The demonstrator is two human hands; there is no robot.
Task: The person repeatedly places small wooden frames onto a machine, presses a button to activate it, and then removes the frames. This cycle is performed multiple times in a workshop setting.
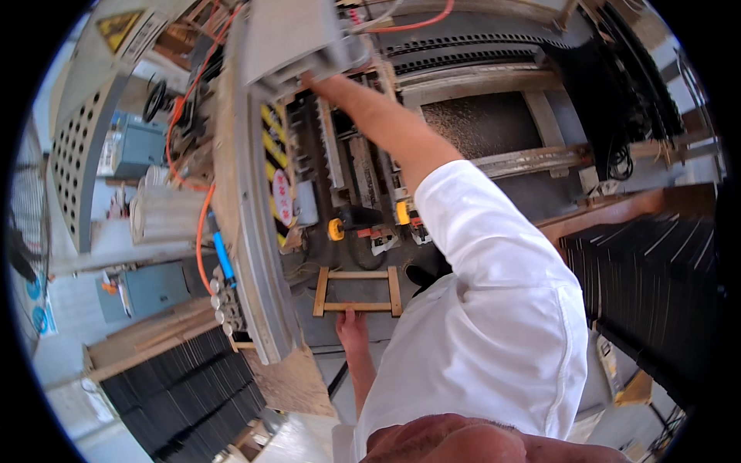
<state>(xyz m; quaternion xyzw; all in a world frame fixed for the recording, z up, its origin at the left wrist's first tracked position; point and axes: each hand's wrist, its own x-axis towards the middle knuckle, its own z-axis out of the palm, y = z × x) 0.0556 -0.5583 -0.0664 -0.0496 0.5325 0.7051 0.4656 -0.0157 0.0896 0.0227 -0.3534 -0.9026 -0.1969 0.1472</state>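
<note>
Item: small wooden frame (356,291), ladder-shaped, two side rails and two cross slats, lying on the grey machine bed (324,328) below the yellow-and-black clamps (369,224).

Left hand (351,328): fingertips on the near slat, grip not closed round it.

Right hand (315,77): reached up to the grey housing (297,35); grip hidden, cannot tell.

Handling, judged: light, stiff, dry, not slippery; joints possibly weak. Take by a side rail.

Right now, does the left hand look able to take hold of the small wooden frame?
Probably yes: the left hand touches the near rail of the wooden frame, and nothing lies between them.
</note>
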